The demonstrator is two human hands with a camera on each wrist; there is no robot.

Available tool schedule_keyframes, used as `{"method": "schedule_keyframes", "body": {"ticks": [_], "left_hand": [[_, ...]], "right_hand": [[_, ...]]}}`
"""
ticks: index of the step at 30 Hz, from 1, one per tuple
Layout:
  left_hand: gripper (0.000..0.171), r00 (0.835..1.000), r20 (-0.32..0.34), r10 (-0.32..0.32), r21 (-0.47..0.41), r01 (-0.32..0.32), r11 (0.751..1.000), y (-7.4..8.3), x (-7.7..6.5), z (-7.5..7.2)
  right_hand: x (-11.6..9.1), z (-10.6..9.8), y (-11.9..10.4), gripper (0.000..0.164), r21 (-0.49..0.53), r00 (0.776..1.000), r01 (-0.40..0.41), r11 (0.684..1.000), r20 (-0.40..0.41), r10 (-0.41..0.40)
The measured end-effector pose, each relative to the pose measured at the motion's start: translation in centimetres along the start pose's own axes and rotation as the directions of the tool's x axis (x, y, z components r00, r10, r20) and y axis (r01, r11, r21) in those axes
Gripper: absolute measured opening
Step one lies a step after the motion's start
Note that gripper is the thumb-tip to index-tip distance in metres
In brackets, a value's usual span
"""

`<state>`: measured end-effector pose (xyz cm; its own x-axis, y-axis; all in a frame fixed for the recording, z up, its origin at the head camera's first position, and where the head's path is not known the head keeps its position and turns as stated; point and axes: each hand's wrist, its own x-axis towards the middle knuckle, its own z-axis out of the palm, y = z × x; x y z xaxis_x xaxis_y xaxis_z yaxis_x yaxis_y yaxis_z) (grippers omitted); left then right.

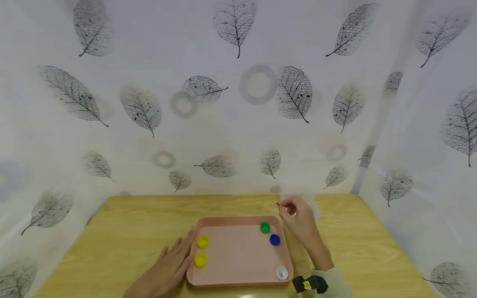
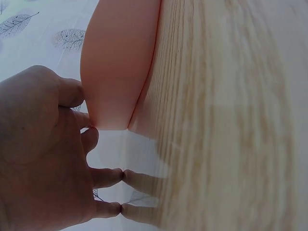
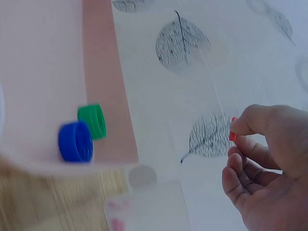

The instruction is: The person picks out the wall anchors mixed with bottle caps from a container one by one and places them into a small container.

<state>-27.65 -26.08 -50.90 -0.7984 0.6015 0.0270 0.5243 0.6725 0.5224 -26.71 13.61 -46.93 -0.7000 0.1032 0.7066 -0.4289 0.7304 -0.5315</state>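
Note:
My right hand [image 1: 302,221] is raised above the back right corner of a pink tray [image 1: 238,254]. Between thumb and index finger it pinches a small red piece [image 3: 233,129], mostly covered by the fingertips; its kind is unclear. At the tray's left rim my left hand [image 1: 167,267] rests with extended fingers against the outer wall. Two yellow bottle caps [image 1: 203,241] lie inside along the left. A green bottle cap [image 1: 265,227] and a blue bottle cap [image 1: 275,239] are at the back right, and a white bottle cap [image 1: 282,272] is in the front right corner.
Behind the right hand lies a translucent flat container [image 3: 149,207] with pinkish-red bits showing in it. The wooden table [image 1: 123,231] extends around the tray. A leaf-patterned curtain [image 1: 238,124] hangs behind and at the sides. A black watch [image 1: 311,284] is on the right wrist.

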Motion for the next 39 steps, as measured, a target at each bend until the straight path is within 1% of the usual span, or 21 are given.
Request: {"method": "schedule_keyframes", "body": {"ticks": [3,7,9,11,13,15,18,23,27,30,32,36,39], "left_hand": [[0.062,1.0,-0.009,0.008,-0.011,-0.008,1.0,-0.2,-0.1,0.0],[0.062,1.0,0.016,0.002,-0.034,-0.002,0.999,-0.3,-0.4,0.4],[0.062,1.0,0.02,0.001,-0.032,0.0,0.999,-0.3,-0.4,0.5],[0.062,1.0,0.01,0.01,-0.021,-0.01,1.0,-0.1,-0.2,0.5],[0.062,0.999,-0.009,0.031,-0.005,-0.031,1.0,0.0,0.2,0.4],[0.061,0.998,-0.023,0.051,0.011,-0.051,0.999,0.1,0.6,0.2],[0.061,0.998,-0.014,0.06,0.002,-0.06,0.998,0.1,0.8,0.1],[0.062,0.998,0.017,0.052,-0.014,-0.052,0.999,-0.2,0.6,0.1],[0.061,0.998,0.011,0.061,-0.007,-0.061,0.998,-0.4,0.5,-0.1],[0.06,0.998,0.001,0.059,-0.011,-0.059,0.998,-0.5,0.4,-0.3],[0.061,0.999,0.002,0.049,-0.018,-0.049,0.999,-0.5,0.4,-0.1],[0.061,0.999,-0.007,0.037,-0.034,-0.037,0.999,-0.6,0.6,0.7],[0.061,1.0,0.004,0.024,-0.061,-0.023,0.998,-0.6,0.8,1.5]], "right_hand": [[0.3,-0.8,1.1,0.011,-0.034,0.999,-0.032,0.999,-0.042,0.03],[0.1,-1.9,2.3,0.006,-0.089,0.991,-0.131,0.987,-0.051,0.127],[-0.3,-2.4,2.7,0.004,-0.112,0.98,-0.195,0.974,-0.052,0.19],[-0.5,-3.0,3.1,0.003,-0.134,0.968,-0.248,0.959,-0.069,0.241],[-0.7,-3.4,3.4,0.003,-0.15,0.956,-0.29,0.945,-0.091,0.278],[-0.8,-3.8,3.6,0.002,-0.155,0.948,-0.314,0.937,-0.111,0.299],[-0.9,-4.0,3.8,0.003,-0.152,0.943,-0.326,0.933,-0.113,0.312],[-1.3,-3.9,3.9,0.004,-0.125,0.934,-0.353,0.927,-0.113,0.34],[-1.4,-3.8,4.0,0.004,-0.12,0.929,-0.361,0.925,-0.126,0.347],[-1.3,-3.6,4.2,0.004,-0.12,0.932,-0.354,0.928,-0.129,0.339],[-1.3,-3.7,4.2,0.005,-0.123,0.935,-0.346,0.93,-0.132,0.331],[-1.2,-4.2,4.3,0.005,-0.128,0.943,-0.32,0.939,-0.133,0.304],[-1.1,-4.5,4.2,0.008,-0.117,0.952,-0.3,0.947,-0.103,0.289]]}}
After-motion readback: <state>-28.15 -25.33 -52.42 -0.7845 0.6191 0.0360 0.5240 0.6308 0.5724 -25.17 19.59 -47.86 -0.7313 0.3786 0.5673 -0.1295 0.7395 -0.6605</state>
